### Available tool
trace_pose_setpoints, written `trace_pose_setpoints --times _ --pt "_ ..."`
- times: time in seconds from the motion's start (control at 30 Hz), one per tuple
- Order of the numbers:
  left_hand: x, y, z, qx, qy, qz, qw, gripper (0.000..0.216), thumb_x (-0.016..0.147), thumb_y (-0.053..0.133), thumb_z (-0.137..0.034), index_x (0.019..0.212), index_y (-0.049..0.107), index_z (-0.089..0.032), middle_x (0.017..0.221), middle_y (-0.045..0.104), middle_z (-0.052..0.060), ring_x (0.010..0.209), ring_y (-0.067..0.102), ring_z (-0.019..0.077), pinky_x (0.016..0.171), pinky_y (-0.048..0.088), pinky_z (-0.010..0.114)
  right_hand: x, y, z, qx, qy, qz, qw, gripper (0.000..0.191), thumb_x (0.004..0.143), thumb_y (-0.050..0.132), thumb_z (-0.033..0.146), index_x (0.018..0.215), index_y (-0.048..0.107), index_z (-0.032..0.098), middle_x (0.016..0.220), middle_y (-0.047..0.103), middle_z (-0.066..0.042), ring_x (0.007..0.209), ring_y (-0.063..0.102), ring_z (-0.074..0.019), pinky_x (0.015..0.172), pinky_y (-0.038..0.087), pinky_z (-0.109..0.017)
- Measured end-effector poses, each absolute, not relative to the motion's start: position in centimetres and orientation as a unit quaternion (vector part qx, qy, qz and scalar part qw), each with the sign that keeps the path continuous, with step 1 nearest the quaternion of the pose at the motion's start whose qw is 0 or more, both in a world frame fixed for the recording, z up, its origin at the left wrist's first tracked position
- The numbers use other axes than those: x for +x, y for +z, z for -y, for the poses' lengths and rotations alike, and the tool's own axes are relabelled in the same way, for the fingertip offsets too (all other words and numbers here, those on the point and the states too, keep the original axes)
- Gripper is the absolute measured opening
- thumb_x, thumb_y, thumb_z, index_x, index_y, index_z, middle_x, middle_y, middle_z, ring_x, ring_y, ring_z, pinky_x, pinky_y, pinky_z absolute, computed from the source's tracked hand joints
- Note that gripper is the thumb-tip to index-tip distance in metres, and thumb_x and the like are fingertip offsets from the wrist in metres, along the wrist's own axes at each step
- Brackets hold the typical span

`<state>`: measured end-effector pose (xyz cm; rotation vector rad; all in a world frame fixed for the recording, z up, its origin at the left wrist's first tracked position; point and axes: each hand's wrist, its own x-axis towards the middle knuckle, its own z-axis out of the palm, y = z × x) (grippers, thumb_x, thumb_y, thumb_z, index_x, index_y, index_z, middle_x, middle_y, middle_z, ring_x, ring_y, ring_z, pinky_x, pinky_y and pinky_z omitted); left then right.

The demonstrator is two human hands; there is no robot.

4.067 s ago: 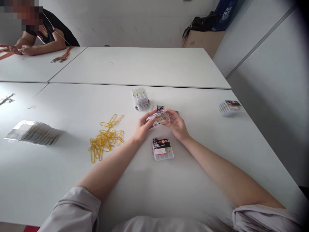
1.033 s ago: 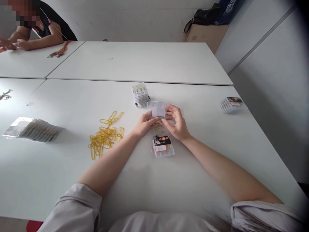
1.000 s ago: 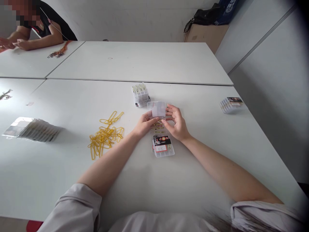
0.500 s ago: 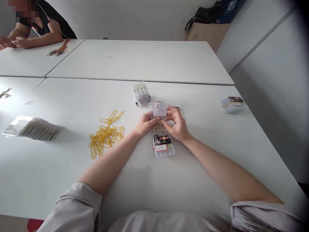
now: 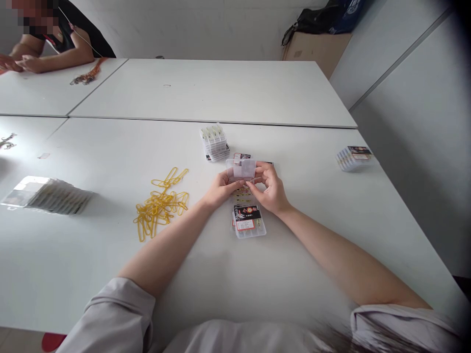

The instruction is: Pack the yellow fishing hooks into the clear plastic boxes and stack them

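A: What lies closest?

B: Two grey sleeves [image 5: 117, 314], rolled up, at the edge of the white table [image 5: 228, 289]. Just past them, a labelled case [image 5: 250, 221] lies flat, overlapping another beneath it.

A: And the hands?

B: Just beyond. The left hand [image 5: 221, 190] grips the left side of an open clear case [image 5: 243, 197], thumb laid along the middle. The lid [image 5: 243, 169] stands raised on the far side, and slim yellowish pieces lie in rows in the near half.

A: The right hand [image 5: 271, 189]?

B: At the case's right side, fingers bent, thumb tip reaching the middle, near the left thumb. I can't tell whether it pinches anything.

A: What's around them?

B: To the left, a loose heap of yellow clips [image 5: 156, 211]; farther left, a leaning row of cases [image 5: 55, 196]. Well apart on the right sits a small stack [image 5: 354, 158]. Behind the lid lies another labelled card [image 5: 242, 156], and near it stands a taller pile of cases [image 5: 214, 142].

A: Farthest off?

B: A second table [image 5: 221, 90]. At its left, a person in black [image 5: 83, 37] rests both forearms beside an orange bundle [image 5: 90, 76]. Beyond its right end, a black bag [image 5: 311, 20] sits on a cardboard box [image 5: 316, 47].
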<state>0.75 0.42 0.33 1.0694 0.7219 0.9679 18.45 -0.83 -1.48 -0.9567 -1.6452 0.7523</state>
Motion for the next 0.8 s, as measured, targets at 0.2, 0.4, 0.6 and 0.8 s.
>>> trace_pose_setpoints --times 0.2,0.4,0.6,0.8 --pt "0.65 0.37 -0.25 0.493 0.429 -0.337 0.677 0.048 0.072 0.085 -0.041 0.11 0.07 -0.014 0.109 0.076 0.012 0.104 0.07 0.0291 0.092 0.053 0.04 18.5 -1.67 0.72 -0.393 0.318 0.685 0.525 0.046 0.089 0.068 0.031 0.131 0.049 0.029 0.106 0.062 -0.006 0.1 0.067 -0.0222 0.078 0.062 -0.038" --pt "0.71 0.11 -0.42 0.524 0.422 -0.35 0.652 0.049 0.073 0.083 -0.044 0.108 0.07 -0.013 0.11 0.075 0.013 0.101 0.07 0.0271 0.089 0.053 0.037 18.53 -1.61 0.68 -0.401 0.33 0.68 0.518 0.047 0.087 0.069 0.028 0.131 0.05 0.028 0.1 0.061 -0.004 0.095 0.066 -0.0206 0.078 0.061 -0.037" --pt "0.78 -0.02 -0.51 0.54 0.424 -0.353 0.636 0.046 0.074 0.082 -0.041 0.106 0.068 -0.013 0.107 0.075 0.011 0.096 0.07 0.0238 0.086 0.052 0.035 18.49 -1.33 0.52 -0.413 0.389 0.658 0.495 0.038 0.091 0.063 0.037 0.126 0.051 0.028 0.1 0.067 -0.005 0.091 0.067 -0.0204 0.077 0.058 -0.036" --pt "0.82 0.01 -0.51 0.54 0.42 -0.358 0.636 0.047 0.073 0.083 -0.037 0.108 0.066 -0.011 0.102 0.074 0.01 0.092 0.069 0.022 0.085 0.052 0.034 18.43 -1.58 -0.15 -0.407 0.437 0.642 0.481 0.04 0.087 0.067 0.041 0.121 0.051 0.027 0.099 0.069 -0.005 0.086 0.067 -0.0201 0.069 0.056 -0.034"
